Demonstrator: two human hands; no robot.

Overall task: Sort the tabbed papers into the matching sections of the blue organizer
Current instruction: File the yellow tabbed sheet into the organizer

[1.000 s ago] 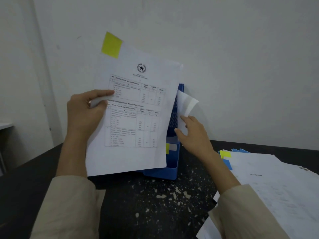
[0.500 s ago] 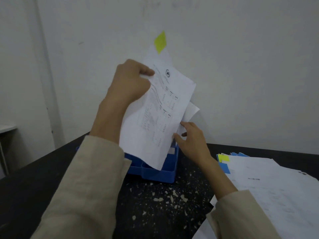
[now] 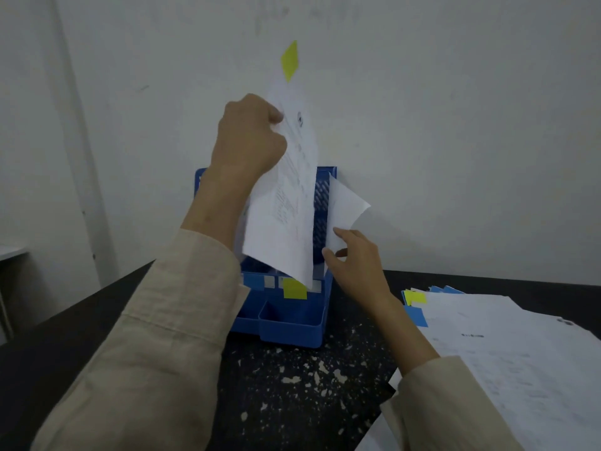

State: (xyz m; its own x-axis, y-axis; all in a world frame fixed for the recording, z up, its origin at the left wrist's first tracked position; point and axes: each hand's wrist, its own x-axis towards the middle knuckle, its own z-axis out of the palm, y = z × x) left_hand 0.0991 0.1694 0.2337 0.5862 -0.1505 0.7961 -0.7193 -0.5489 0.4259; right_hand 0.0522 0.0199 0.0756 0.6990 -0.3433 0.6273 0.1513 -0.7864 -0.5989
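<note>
My left hand grips a printed white sheet near its top, and the sheet hangs almost edge-on over the blue organizer. A yellow tab sticks up from the sheet's top corner. The sheet's lower corner reaches down to the organizer's section marked with a yellow label. My right hand pinches the edge of a white paper that stands in the organizer's rightmost section and bends it to the right.
A spread pile of white papers with yellow and blue tabs lies on the dark speckled table at the right. The organizer stands against a pale wall. A blue label and grey labels mark its other sections.
My left hand has carried the yellow-tabbed sheet from the left, turned it edge-on and brought it over the organizer. My right hand has stayed on the standing paper.
</note>
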